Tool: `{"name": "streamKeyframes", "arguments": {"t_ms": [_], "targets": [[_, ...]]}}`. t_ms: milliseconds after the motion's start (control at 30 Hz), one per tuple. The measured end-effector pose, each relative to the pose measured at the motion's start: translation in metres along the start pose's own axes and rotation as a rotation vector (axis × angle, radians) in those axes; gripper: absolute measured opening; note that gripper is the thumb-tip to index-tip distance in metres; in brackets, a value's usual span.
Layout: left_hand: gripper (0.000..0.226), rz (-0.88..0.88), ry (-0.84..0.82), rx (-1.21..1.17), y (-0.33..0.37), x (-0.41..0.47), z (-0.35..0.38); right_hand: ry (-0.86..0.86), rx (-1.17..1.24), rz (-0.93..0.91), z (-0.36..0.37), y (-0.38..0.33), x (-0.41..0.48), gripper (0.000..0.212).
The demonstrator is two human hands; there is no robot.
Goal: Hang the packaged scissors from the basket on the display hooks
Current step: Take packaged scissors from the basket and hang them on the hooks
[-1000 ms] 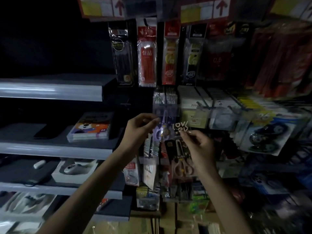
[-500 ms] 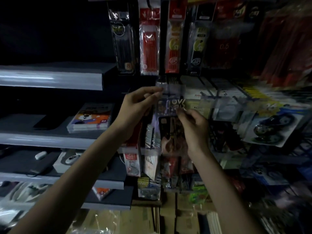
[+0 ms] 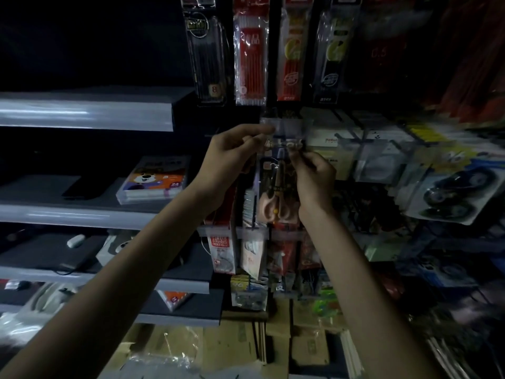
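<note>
Evidently, over the preceding second both hands had raised the packaged scissors [image 3: 276, 209] from lower against the white boxes [image 3: 330, 140] to close beneath the hanging pen packs [image 3: 251, 56]. The left hand [image 3: 232, 157] pinched the upper left corner of the clear pack between thumb and forefinger. The right hand [image 3: 314, 181] pinched its upper right edge with curled fingers. The pack hung upright between them, peach handles lowermost, in front of other hanging stock and to the right of the grey shelves [image 3: 82, 119]. Its header lay at the hook row, but blur and dim light hid the hook itself, so whether the hole was threaded could not be told. The rise suggested that hanging was nearly done and only release remained. The basket was out of view.
</note>
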State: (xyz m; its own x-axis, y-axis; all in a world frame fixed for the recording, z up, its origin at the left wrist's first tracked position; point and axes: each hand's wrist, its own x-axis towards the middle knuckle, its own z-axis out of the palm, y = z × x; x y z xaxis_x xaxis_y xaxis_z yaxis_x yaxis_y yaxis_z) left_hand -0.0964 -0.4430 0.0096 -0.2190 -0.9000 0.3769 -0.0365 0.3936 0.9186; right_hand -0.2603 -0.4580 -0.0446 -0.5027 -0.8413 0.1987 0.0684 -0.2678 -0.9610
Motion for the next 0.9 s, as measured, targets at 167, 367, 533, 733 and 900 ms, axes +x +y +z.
{"name": "streamKeyframes", "arguments": {"t_ms": [167,367,533,733,900], "targets": [[0.025,0.015,-0.018,-0.004,-0.002,0.000,-0.001,-0.007,-0.028,-0.010,0.001,0.006,0.004,0.024],[0.025,0.064,-0.071,-0.005,-0.002,-0.009,0.001,-0.020,-0.009,-0.002,-0.001,0.003,0.009,0.013],[0.028,0.078,-0.051,-0.041,-0.016,-0.018,0.001,-0.031,0.001,0.046,-0.005,0.004,0.012,0.014],[0.020,0.070,-0.004,0.006,-0.044,-0.020,0.001,-0.037,0.023,0.088,-0.006,0.006,0.015,0.028],[0.022,0.011,0.114,0.055,-0.066,-0.019,0.004,-0.048,0.019,0.111,-0.007,0.007,0.015,0.029]]}}
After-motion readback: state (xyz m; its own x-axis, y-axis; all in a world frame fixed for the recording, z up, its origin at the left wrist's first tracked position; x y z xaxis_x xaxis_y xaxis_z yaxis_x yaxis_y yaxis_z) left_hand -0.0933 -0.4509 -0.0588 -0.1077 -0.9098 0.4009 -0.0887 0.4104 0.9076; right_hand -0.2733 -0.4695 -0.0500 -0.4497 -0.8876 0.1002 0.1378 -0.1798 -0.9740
